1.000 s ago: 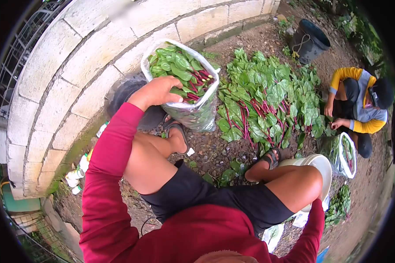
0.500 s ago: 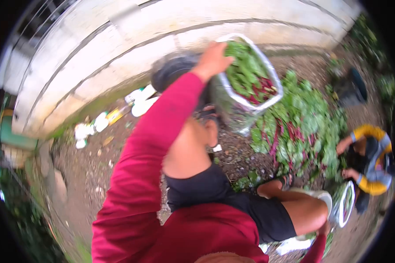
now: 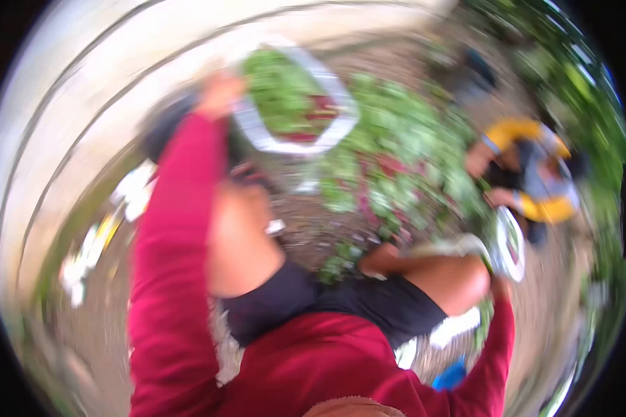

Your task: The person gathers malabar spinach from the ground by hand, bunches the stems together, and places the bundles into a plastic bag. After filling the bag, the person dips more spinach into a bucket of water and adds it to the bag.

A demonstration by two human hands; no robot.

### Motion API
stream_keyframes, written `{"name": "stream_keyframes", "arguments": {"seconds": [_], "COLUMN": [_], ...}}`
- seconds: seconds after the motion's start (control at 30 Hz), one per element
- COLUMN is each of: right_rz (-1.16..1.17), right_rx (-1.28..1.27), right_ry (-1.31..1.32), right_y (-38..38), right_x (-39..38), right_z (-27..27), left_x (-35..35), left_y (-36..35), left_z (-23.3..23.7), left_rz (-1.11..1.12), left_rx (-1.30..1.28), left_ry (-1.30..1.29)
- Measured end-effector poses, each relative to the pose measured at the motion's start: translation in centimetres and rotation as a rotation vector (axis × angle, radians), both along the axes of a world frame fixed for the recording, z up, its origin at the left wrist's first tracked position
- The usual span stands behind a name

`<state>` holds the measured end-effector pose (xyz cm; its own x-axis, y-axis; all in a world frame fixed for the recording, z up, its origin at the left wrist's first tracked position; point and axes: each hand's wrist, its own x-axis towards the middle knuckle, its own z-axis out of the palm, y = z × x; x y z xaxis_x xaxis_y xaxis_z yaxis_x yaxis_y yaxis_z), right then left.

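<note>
A pale plastic sack (image 3: pixel 302 147) stands upright by the wall, its rim rolled out and its mouth full of leafy greens (image 3: pixel 275 80) with dark red stems. My left hand (image 3: pixel 221 94), blurred by motion, is closed at the left side of that rim. Beside the sack a wide heap of the same red-stemmed greens (image 3: pixel 396 132) lies on the soil. My right hand (image 3: pixel 499 286) is low beside my bent knee, close under the rim of a second, smaller pale sack (image 3: pixel 512 254). Its fingers are mostly hidden.
Across the heap a co-worker (image 3: pixel 535 167) in yellow sleeves crouches, hands at the greens. A dark round container (image 3: pixel 167 128) stands left of the large sack, against the pale block wall (image 3: pixel 69 83). White bottles (image 3: pixel 76 271) lie along its foot. A dark bucket (image 3: pixel 476 76) sits at the back right.
My view has swung to the right, so the sack, heap and co-worker appear further left and higher. My left hand stays at the large sack's rim, and my right forearm shows more.
</note>
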<state>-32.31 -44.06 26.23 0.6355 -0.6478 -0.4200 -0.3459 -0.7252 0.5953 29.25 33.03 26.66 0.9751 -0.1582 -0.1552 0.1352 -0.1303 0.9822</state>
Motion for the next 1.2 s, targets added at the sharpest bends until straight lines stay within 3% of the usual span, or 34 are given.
{"name": "stream_keyframes", "arguments": {"seconds": [0.03,0.07,0.13,0.17,0.2,0.23,0.27,0.4,0.47,0.5,0.57,0.77,0.87,0.97,1.1,1.2], "right_rz": [-0.025,-0.055,-0.221,-0.186,-0.091,-0.149,-0.161,-0.290,-0.422,-0.358,-0.245,-0.129,-0.050,-0.048,-0.057,-0.079], "right_rx": [-0.018,-0.036,-0.053,-0.057,-0.085,-0.092,-0.090,-0.144,-0.057,-0.096,-0.219,-0.165,-0.207,-0.180,-0.145,-0.154], "right_ry": [0.014,0.017,-0.124,-0.159,-0.197,-0.196,-0.286,-0.326,-0.355,-0.379,-0.419,-0.537,-0.499,-0.424,-0.427,-0.445], "right_y": [0.9,1.5,3.4,5.1,5.0,5.6,5.6,6.7,8.3,7.7,7.3,8.8,7.5,7.8,6.8,6.6], "right_x": [0.6,1.3,1.8,2.7,2.2,2.7,2.3,2.0,2.4,1.7,1.0,-0.1,-0.8,-0.5,-0.7,-0.6], "right_z": [-0.2,-0.4,1.2,3.0,2.8,3.5,3.5,4.0,5.6,4.4,1.9,3.8,2.9,3.3,3.8,5.4], "left_x": [0.6,-0.2,2.7,3.7,2.1,4.2,6.5,7.1,8.1,7.1,11.1,8.9,8.8,8.5,6.6,7.7], "left_y": [0.5,0.2,0.9,2.0,1.0,2.0,3.0,2.7,2.7,1.8,4.2,4.3,5.6,6.6,5.5,6.5], "left_z": [-0.8,0.8,-1.6,-2.1,-0.2,-2.2,-3.5,-3.2,-3.4,-2.0,-4.6,-4.8,-3.9,-2.8,-0.4,-1.4], "left_rz": [-0.075,0.015,-0.114,0.077,0.042,0.074,0.052,-0.054,0.014,0.070,-0.009,0.035,-0.070,-0.032,0.110,0.218], "left_rx": [-0.122,-0.019,-0.095,0.301,0.424,0.438,0.464,0.227,0.279,0.331,0.400,0.503,0.631,0.623,0.534,0.115], "left_ry": [0.014,0.013,-0.021,0.006,-0.015,-0.100,-0.015,0.093,0.048,0.055,-0.012,-0.201,-0.213,-0.267,-0.108,0.113]}}
